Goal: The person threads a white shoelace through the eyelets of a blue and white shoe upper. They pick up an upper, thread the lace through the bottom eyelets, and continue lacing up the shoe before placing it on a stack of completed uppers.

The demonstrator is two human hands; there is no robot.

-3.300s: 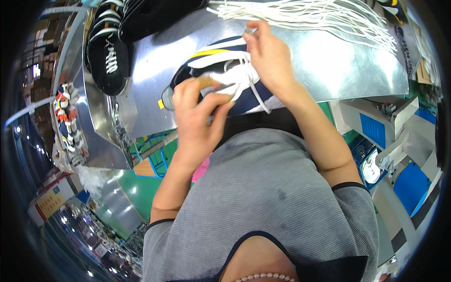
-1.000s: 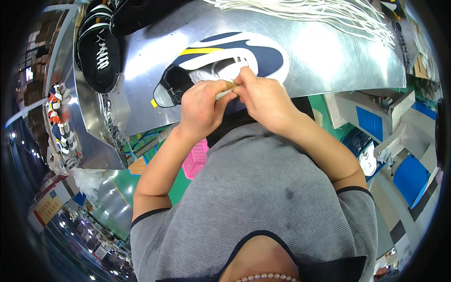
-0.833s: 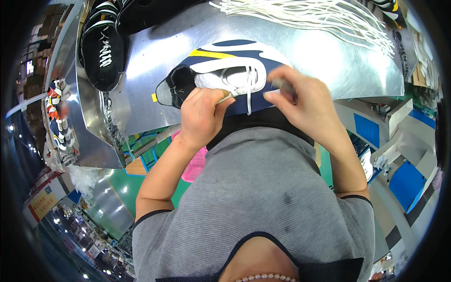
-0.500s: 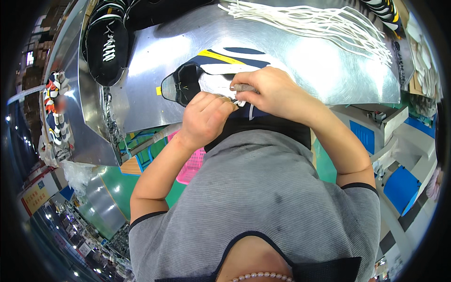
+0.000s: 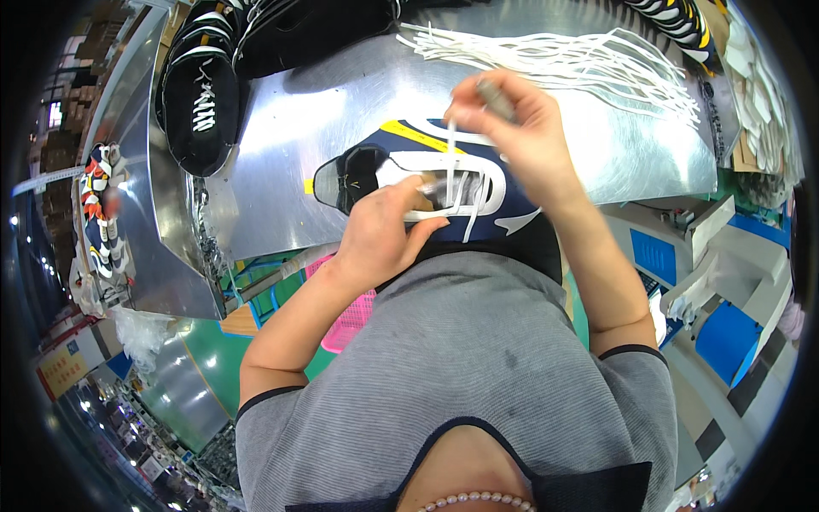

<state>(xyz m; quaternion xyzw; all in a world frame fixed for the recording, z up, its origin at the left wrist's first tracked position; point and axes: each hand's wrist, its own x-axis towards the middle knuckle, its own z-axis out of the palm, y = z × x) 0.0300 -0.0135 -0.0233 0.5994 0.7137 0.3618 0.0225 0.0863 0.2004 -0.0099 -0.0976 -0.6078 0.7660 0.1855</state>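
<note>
A navy, white and yellow shoe upper (image 5: 520,196) with a black heel lining lies sideways on the metal table, close to my body. My left hand (image 5: 380,226) is closed on the white edge of its lacing opening, thumb outside and fingers partly hidden inside. Above the upper, my right hand (image 5: 529,128) is raised and closed. It pinches a white shoelace (image 5: 450,162), which runs straight down from the fingers to the opening. A small grey-brown handle (image 5: 495,100) of a tool also sits in that hand; its tip is hidden. Lace strands cross the opening.
Loose white laces (image 5: 589,64) are spread across the far right of the metal table (image 5: 281,136). Black upper with white lacing (image 5: 200,128) stands at the far left, beside other dark uppers. More striped uppers (image 5: 682,30) lie far right. Below the table edge is a pink basket (image 5: 345,328).
My right hand has risen away from the upper, drawing the lace out straight. The upper shows more to the right, and my left hand has shifted slightly right and nearer me.
</note>
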